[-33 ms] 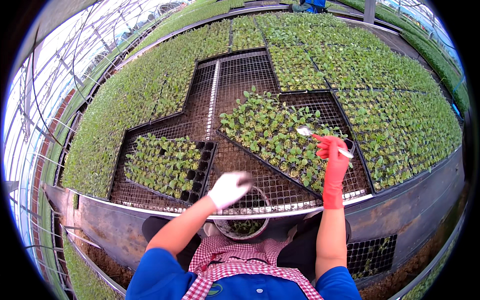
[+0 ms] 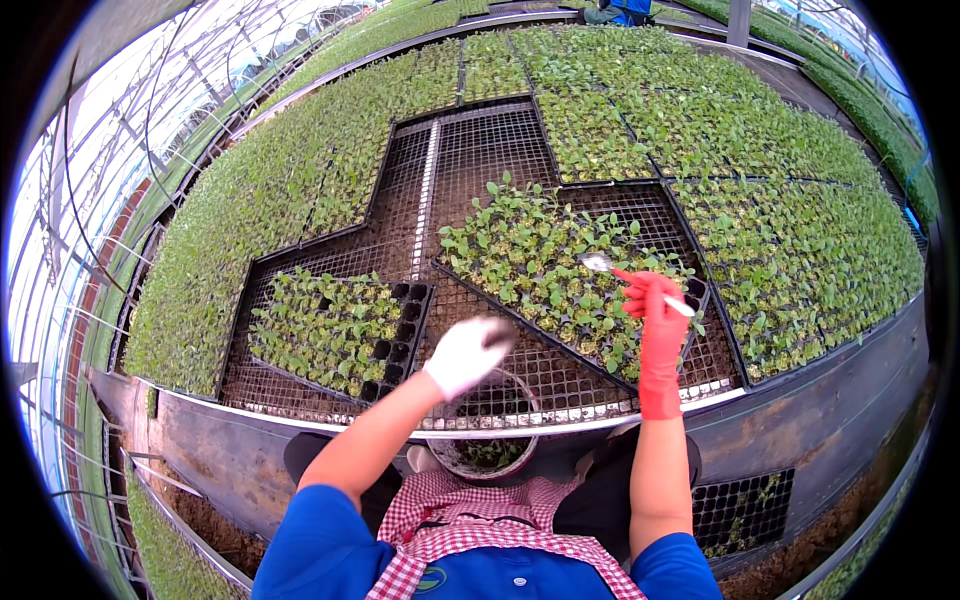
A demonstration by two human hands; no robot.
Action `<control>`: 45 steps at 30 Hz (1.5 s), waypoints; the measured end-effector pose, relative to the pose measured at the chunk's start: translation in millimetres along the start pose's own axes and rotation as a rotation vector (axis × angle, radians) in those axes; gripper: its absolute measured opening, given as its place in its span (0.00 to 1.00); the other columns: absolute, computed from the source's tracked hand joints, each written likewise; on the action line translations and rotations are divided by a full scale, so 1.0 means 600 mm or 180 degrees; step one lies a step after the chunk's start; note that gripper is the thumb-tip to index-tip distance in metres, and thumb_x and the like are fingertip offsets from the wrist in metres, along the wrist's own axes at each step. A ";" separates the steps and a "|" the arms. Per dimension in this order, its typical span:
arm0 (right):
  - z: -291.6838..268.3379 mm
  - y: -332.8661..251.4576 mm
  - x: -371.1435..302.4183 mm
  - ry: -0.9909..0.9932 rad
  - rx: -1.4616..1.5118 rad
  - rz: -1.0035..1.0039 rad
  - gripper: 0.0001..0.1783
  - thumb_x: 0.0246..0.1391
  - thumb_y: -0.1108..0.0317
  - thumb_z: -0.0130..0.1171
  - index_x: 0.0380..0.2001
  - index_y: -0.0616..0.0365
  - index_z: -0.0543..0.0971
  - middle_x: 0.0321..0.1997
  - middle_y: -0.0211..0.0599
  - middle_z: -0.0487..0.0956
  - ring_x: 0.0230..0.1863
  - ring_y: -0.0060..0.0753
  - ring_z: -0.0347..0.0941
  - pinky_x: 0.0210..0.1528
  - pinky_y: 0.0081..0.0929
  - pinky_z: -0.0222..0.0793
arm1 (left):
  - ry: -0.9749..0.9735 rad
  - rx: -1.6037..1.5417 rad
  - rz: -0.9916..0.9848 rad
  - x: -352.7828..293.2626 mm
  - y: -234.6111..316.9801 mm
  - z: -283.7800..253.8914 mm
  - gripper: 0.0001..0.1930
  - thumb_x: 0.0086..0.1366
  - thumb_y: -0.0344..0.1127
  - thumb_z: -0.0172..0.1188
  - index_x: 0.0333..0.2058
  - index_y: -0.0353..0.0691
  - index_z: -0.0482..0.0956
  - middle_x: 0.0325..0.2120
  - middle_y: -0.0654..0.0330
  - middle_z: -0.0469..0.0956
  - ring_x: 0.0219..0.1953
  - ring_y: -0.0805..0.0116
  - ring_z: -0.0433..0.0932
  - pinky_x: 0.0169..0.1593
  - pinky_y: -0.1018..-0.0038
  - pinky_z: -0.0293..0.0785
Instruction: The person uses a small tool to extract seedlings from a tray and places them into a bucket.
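Spoon (image 2: 597, 262) in right hand (image 2: 657, 300), red glove. Fingers closed around the handle; bowl points left, over the seedlings (image 2: 560, 255) in the right tray (image 2: 520, 315). Contact between bowl and leaves: cannot tell.

Left hand (image 2: 468, 355), pale glove, blurred, above the table (image 2: 465, 150) near its front edge, in the gap between the right tray and the left tray (image 2: 410, 311). Dark patch at its fingertips; cannot tell whether it is soil, stain or something held, nor how wide the fingers stand.

Right tray lies askew, one corner toward the table's front edge, leaves dense over most of it. Left tray sits near the front edge, left of the gap; mostly planted, with bare cells along its right end. Bucket (image 2: 470, 472) below the front edge, greenery inside.

Step in hand, as judged: handling seedlings with the spoon at the right tray. Any next stroke there calls for tipping the bowl down and easing it between stems; leaf crowding makes bruising the likely fault.
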State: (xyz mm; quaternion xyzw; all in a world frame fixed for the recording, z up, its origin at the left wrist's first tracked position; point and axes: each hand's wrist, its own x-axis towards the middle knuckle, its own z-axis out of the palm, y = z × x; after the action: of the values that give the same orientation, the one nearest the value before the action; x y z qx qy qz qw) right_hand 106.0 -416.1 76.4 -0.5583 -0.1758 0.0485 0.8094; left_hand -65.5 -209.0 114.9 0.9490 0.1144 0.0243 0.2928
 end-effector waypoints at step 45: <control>0.111 0.130 0.026 -0.0867 -0.2890 -0.0676 0.12 0.55 0.66 0.54 0.43 0.44 0.77 0.27 0.43 0.76 0.32 0.48 0.74 0.35 0.42 0.69 | -0.1062 0.2023 -0.0954 0.334 -0.086 0.027 0.18 0.52 0.40 0.56 0.41 0.41 0.81 0.42 0.51 0.79 0.45 0.54 0.78 0.49 0.61 0.75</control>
State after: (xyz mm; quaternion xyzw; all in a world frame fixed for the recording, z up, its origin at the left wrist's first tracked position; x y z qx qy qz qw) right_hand 107.5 -323.8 29.1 -0.8226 -0.3395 -0.0433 0.4542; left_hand 120.7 -130.2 68.3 0.9561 0.2044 -0.2101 -0.0008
